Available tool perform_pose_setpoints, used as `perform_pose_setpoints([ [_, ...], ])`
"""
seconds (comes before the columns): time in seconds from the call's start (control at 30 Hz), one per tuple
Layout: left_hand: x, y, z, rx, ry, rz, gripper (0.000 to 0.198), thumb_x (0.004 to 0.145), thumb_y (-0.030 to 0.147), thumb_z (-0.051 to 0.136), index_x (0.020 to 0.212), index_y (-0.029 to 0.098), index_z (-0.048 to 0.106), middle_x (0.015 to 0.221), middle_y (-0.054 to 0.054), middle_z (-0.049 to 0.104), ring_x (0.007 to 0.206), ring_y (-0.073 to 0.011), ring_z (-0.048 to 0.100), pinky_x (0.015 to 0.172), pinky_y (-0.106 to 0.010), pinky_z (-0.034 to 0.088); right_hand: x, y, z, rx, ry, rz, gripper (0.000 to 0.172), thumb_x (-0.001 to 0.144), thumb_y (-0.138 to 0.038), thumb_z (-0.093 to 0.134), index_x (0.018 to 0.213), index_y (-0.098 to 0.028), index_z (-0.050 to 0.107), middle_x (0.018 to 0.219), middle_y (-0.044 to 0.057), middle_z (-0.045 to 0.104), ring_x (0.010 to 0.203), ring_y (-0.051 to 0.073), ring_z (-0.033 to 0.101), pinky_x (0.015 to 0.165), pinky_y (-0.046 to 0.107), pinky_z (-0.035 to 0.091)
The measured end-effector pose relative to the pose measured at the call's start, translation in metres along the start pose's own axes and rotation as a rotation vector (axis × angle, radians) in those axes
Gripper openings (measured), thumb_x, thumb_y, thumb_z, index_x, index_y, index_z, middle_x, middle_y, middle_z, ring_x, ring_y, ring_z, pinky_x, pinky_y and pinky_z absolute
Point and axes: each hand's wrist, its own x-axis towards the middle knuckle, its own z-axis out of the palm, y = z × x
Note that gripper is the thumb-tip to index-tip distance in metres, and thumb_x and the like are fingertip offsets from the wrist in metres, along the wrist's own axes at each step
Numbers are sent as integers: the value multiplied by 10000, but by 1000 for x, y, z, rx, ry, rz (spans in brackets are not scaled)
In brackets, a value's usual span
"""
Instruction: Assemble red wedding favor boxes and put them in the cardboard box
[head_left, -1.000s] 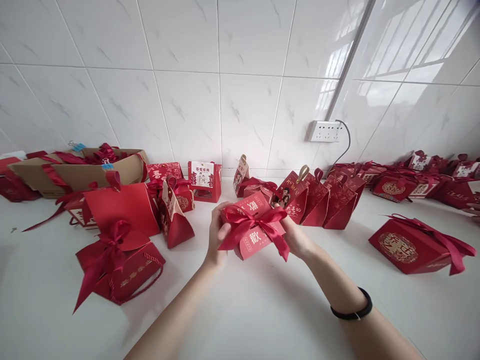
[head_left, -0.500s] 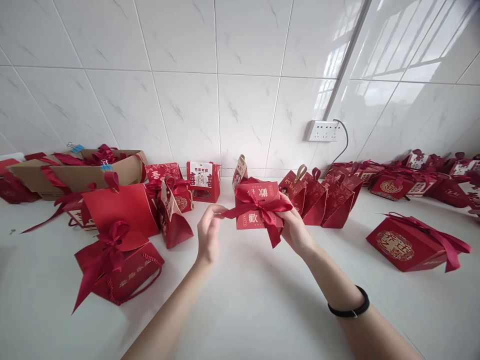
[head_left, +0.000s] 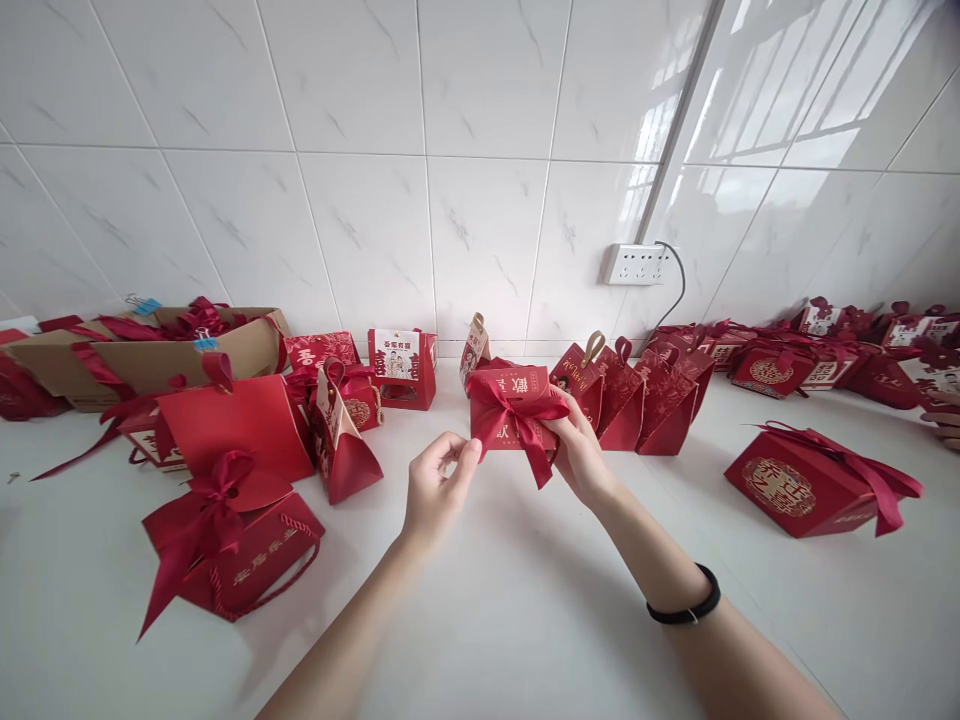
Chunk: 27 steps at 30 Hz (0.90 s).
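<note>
A red gift box with printed characters is held up at the middle of the view. Around it runs a dark red satin ribbon tied in a bow at the front. My right hand grips the box by its right side, the fingers partly hidden behind it. With thumb and forefinger, my left hand pinches the lower left end of the ribbon. Just behind the box stands a small tan-and-red box with a loop handle.
Left are a red box with a rope handle, a triangular box and a cardboard carton of ribbon. Several triangular boxes stand right of centre. Farther right lies a ribboned box; another person's hand shows at the edge.
My left hand has gone from the upper left of the bow to lower down, now pinching the ribbon's end, thumb toward me. The box stays in my right hand, and the view has shifted slightly.
</note>
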Motion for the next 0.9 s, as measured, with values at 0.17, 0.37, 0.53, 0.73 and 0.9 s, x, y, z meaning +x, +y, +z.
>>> perform_pose_setpoints([
  [0.17, -3, 1, 2, 21, -89, -39, 346, 812, 407, 559, 559, 188, 472, 519, 20, 445, 497, -115, 407, 477, -230, 319, 1, 3, 0, 62, -3, -15, 455, 753, -425, 695, 1154, -276, 541, 1076, 26, 634, 900, 188, 614, 690, 268, 503],
  [0.37, -2, -5, 3, 30, -159, -53, 318, 791, 376, 548, 550, 185, 466, 521, 22, 456, 506, -117, 441, 516, -234, 363, 4, 10, -1, 63, 24, 46, 416, 735, -439, 704, 1091, -285, 552, 995, 0, 649, 854, 183, 622, 641, 271, 505],
  [0.53, 2, -9, 1, 60, -282, -131, 322, 774, 388, 528, 543, 185, 432, 505, 30, 438, 481, -109, 431, 468, -220, 331, 8, 16, -5, 51, 18, 85, 393, 740, -436, 693, 1070, -277, 549, 974, 4, 654, 851, 189, 629, 647, 282, 520],
  [0.73, 3, -6, -4, 78, -359, -135, 325, 752, 352, 544, 498, 187, 426, 431, 35, 461, 438, -111, 448, 477, -225, 373, 8, 17, -4, 57, 19, 83, 377, 728, -403, 686, 1042, -261, 534, 909, 3, 667, 781, 184, 637, 592, 267, 514],
  [0.9, 0, -6, -6, 102, -371, -71, 329, 746, 324, 540, 468, 193, 421, 397, 27, 481, 423, -116, 454, 483, -233, 383, 5, 14, 2, 62, 37, 114, 428, 712, -436, 685, 1057, -252, 512, 958, 19, 670, 837, 209, 661, 638, 306, 555],
])
